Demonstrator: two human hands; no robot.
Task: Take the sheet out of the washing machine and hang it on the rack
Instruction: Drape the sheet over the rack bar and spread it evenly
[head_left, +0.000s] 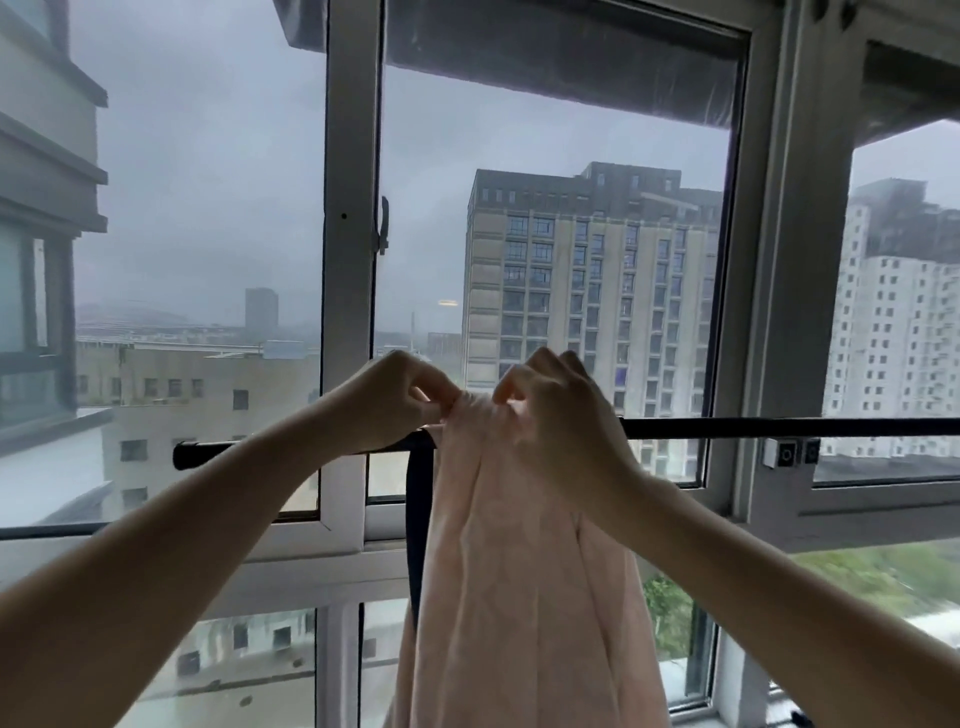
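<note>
Head view. The pale pink sheet (519, 571) is bunched over the black rack bar (727, 427). Its long axis is vertical: the gathered top is at my hands, and the rest drops straight down below them.

My left hand (400, 402) has curled fingers, with thumb and fingertip pinching the left side of the gathered top. My right hand (561, 415) is curled over the right side of the same bunch. It is probably gripping the fabric, but its fingertips are tucked behind the knuckles. The hands are close together, with only the fabric ridge between them.

Hidden or cut off:
- The sheet's lower hem runs out of the bottom edge.
- The stretch of bar under my hands is covered by hands and cloth.
- I can't tell how much sheet hangs on the far side of the bar.
- A dark upright (418, 519) sits just below my left hand, touching or just beside the sheet's left edge. Its lower part is lost behind the fabric.

Room along the bar:
- Left of my left hand there is a short bare run up to the capped end.
- Right of my right hand a long bare run goes off the frame edge.

The window frame (345, 260) is beyond both hands. A small white device (779, 453) sits on the frame, well right of my right hand and just under the bar.
</note>
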